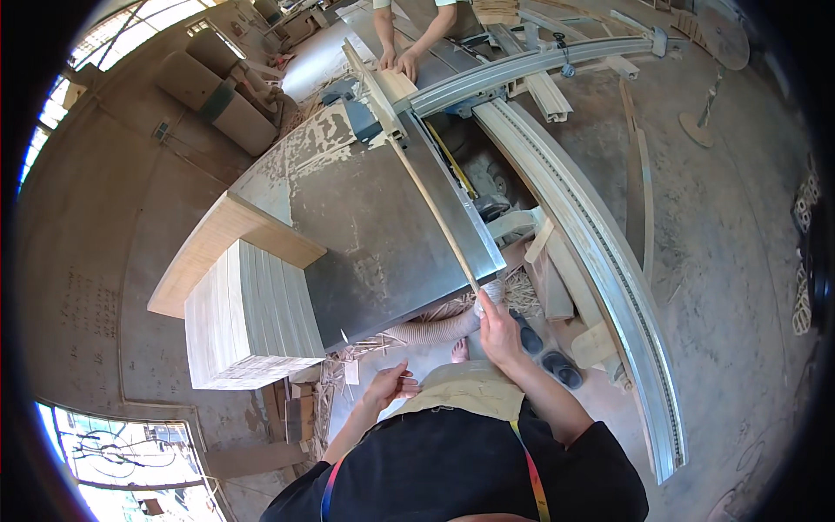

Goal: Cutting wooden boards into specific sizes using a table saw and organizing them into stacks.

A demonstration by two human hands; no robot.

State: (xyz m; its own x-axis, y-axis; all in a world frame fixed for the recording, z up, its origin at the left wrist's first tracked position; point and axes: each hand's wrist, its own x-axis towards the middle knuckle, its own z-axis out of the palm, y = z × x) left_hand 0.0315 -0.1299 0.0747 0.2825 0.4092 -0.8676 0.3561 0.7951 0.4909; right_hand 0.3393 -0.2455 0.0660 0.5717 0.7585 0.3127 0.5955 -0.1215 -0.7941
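Observation:
My right hand (499, 335) is closed around the near end of a long thin wooden strip (437, 213). The strip runs away from me along the right side of a dark metal machine table (365, 239), and its far end meets the metal fence (376, 96). Held low in front of my waist, my left hand (391, 384) is empty, with its fingers apart and slightly bent. Across the table a co-worker's hands (400, 63) rest on a pale wooden board (396, 84) beside the fence.
A stack of pale boards (252, 317) stands on the table's left, against a wide plank (235, 228). A long metal rail (583, 209) runs along the right. Below are a ribbed hose (430, 332), wood scraps and dark slippers (561, 370).

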